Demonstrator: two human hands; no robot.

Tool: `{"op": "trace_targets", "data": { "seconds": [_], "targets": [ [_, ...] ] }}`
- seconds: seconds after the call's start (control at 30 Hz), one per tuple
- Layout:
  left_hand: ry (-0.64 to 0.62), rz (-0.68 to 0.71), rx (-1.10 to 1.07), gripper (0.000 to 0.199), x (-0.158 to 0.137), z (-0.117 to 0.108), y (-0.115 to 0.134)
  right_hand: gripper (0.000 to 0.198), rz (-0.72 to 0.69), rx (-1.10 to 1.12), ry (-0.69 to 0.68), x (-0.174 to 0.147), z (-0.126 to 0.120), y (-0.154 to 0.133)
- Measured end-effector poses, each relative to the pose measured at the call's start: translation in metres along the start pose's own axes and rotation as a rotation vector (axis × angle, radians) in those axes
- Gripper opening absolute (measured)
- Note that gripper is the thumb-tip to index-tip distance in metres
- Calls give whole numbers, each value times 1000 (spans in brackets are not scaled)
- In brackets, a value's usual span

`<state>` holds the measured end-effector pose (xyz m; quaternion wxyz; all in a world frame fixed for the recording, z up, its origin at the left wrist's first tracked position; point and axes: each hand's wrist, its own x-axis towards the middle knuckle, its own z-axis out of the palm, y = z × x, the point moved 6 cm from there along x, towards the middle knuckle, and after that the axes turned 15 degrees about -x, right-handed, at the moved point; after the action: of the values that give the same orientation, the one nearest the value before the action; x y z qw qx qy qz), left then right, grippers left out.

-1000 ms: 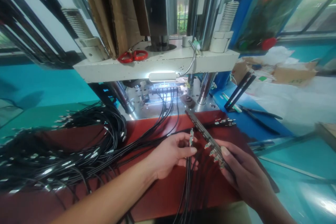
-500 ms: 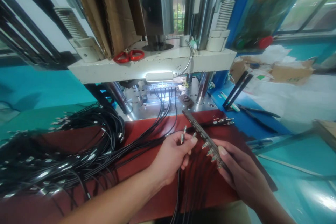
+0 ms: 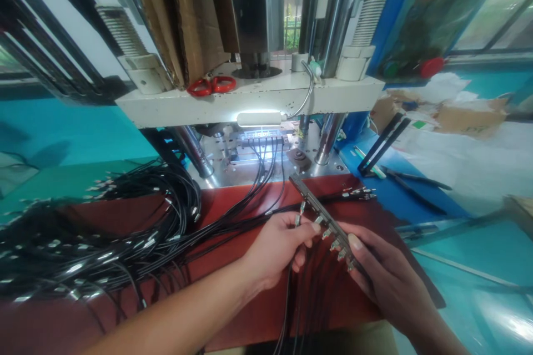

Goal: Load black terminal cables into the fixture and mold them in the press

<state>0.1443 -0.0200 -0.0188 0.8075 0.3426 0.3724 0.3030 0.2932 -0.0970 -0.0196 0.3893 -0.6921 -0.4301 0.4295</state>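
Several plugs already sit along the dark bar (image 3: pixel 322 216), gripped in the right hand (image 3: pixel 383 277) at five o'clock; the left hand (image 3: pixel 277 247) pinches another cable plug (image 3: pixel 298 218) beside its empty upper slots. Many loose cables (image 3: pixel 104 233) wait at nine o'clock, with red scissors (image 3: pixel 211 85) on the press (image 3: pixel 250 100) at twelve.

Left hand (image 3: pixel 277 247) pinching cable plugs (image 3: pixel 298 216) beside right-hand (image 3: pixel 385 277) fixture bar (image 3: pixel 322 216)
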Motion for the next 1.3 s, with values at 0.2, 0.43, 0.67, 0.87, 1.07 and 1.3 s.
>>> {"op": "trace_targets", "data": {
  "seconds": [0.2, 0.43, 0.67, 0.87, 1.07, 1.3],
  "targets": [
    [-20, -15, -19, 19, 1, -1, 2, 53, 48, 54, -39, -2, 2, 4],
    [-55, 8, -28, 19, 3, -1, -1, 53, 38, 0, -53, -1, 4, 5],
    [-198, -126, -103, 29, -2, -10, 7, 52, 111, 187, 46, -3, -5, 3],
    [-97, -82, -118, 30, -1, -20, 12, 52, 163, 224, 95, -6, -7, 3],
    [31, 43, -153, 32, 4, -24, 10, 53, 165, 206, 105, -6, -5, 5],
    [88, 53, -181, 24, 2, -22, 12, 50, 174, 172, 65, -5, -4, 6]
  ]
}}
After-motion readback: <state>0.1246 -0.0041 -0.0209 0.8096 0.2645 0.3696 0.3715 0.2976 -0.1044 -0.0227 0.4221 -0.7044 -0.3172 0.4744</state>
